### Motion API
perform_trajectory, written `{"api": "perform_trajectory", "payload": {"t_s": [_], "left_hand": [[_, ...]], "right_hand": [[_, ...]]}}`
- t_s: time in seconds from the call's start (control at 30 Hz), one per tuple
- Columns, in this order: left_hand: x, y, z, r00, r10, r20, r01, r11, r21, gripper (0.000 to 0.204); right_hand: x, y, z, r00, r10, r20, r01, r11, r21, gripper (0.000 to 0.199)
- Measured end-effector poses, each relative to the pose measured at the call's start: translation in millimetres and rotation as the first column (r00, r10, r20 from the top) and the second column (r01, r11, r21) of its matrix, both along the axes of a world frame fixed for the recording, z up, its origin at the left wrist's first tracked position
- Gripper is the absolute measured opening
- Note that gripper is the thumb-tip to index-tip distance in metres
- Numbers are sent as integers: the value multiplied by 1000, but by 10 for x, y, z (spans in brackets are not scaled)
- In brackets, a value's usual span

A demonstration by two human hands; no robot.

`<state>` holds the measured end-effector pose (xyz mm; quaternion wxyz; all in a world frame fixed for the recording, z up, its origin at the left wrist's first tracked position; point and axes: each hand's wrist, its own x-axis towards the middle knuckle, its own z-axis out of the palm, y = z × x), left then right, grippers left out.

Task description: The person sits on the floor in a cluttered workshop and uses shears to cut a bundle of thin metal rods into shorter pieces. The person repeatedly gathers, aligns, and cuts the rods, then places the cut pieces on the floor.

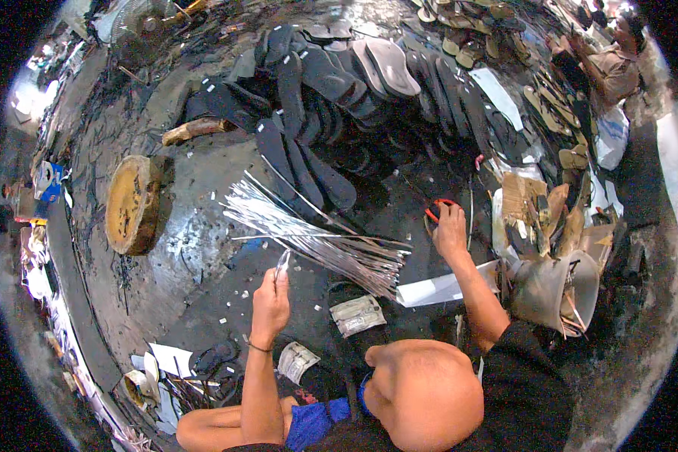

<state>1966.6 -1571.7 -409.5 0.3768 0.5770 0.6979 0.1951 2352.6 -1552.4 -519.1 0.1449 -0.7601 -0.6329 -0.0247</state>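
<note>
My left hand [271,300] is raised over the dark floor, pinching a short silvery strip [282,262] upright between the fingers. Just beyond it lies a fanned bundle of long silvery strips [316,237], spreading from upper left to lower right. My right hand [450,230] reaches out to the right and rests on red-handled scissors [435,210] on the floor, fingers closing over the handles. Small cut silvery bits are scattered on the floor around the left hand.
A big heap of dark flat shoe soles [339,83] lies ahead. A round wooden block [132,203] stands at left. A white sheet [437,290], two printed packets [358,315], a grey bucket [557,290] and cardboard scraps lie at right. Another person [614,64] sits far right.
</note>
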Motion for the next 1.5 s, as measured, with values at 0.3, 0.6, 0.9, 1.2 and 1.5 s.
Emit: {"api": "perform_trajectory", "payload": {"t_s": [0.3,0.6,0.9,1.2,1.5], "left_hand": [[-75,15,-186,930,123,346,-96,991,-94,25],[91,9,-207,936,90,339,-102,995,19,26],[-2,-154,-191,969,-211,126,207,977,45,22],[-282,-411,-420,976,-197,-90,208,968,141,21],[-979,-571,-870,661,200,-723,77,941,331,34]], "right_hand": [[-13,-71,450,526,-450,-721,-129,796,-591,42],[-1523,-665,821,-150,-489,-859,-651,703,-287,64],[-1763,-382,926,-202,-776,-598,-848,444,-291,100],[-1521,-494,555,-165,-655,-737,-717,593,-367,83],[-531,-140,546,987,156,30,-139,942,-305,45]]}}
